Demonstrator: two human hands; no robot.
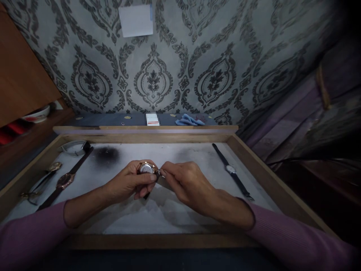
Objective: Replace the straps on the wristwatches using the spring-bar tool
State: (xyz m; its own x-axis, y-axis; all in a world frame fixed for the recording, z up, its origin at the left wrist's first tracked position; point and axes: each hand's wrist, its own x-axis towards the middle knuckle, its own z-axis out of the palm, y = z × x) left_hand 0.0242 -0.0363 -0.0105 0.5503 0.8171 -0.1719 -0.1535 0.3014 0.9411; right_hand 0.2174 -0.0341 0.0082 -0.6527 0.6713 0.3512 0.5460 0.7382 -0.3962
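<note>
Watch (pixel 147 169) clasped in left hand (pixel 128 181), right hand (pixel 193 184) pinching small metallic piece (pixel 161 173) beside it, wooden tray rim (pixel 158 138) well apart.

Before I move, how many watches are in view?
At least 5: held watch in the left hand; dark-strapped watch at the tray's right; brown watch, pale-strapped watch and small gold watch at its left. Others may be hidden.
</note>
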